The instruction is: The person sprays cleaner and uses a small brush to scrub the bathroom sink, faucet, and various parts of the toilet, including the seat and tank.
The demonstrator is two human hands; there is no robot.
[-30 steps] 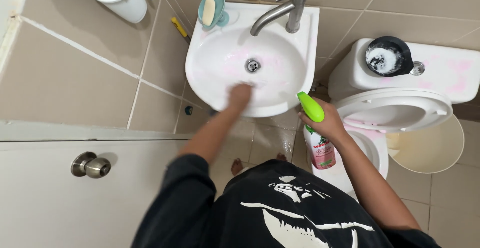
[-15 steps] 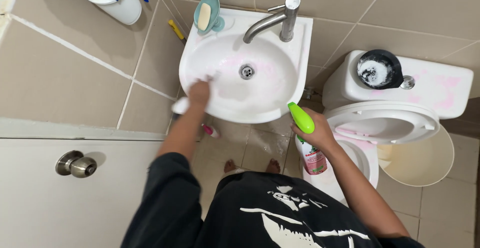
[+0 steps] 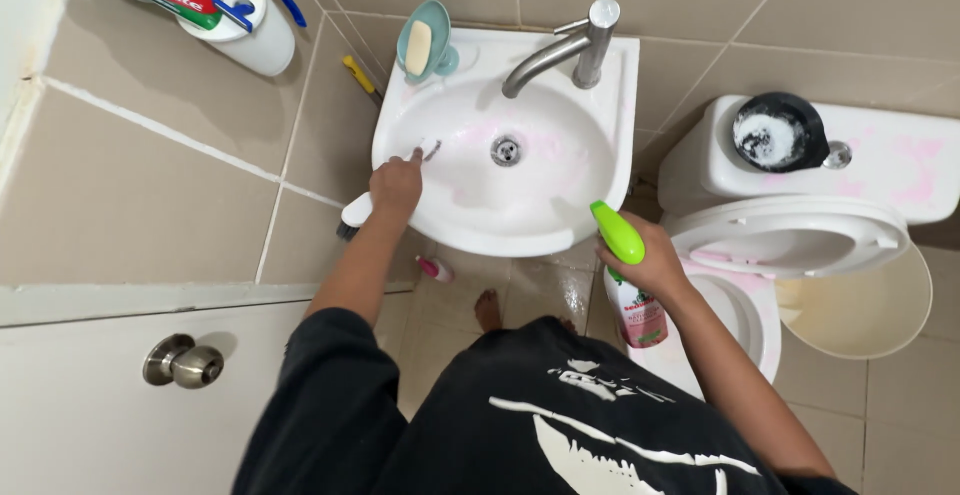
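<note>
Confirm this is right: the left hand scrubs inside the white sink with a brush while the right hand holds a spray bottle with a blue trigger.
Not quite. The head view shows the spray bottle in the right hand has a green trigger, not blue. The rest stands: the left hand works a brush inside the white sink.

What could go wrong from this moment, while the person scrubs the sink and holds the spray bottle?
1. The left hand scrubs near the rim of the sink, close to the soap dish; a wide stroke might knock it off.
2. The right hand holds the spray bottle over the floor, and the floor tiles look wet by the bare foot, so slipping seems possible.
</note>
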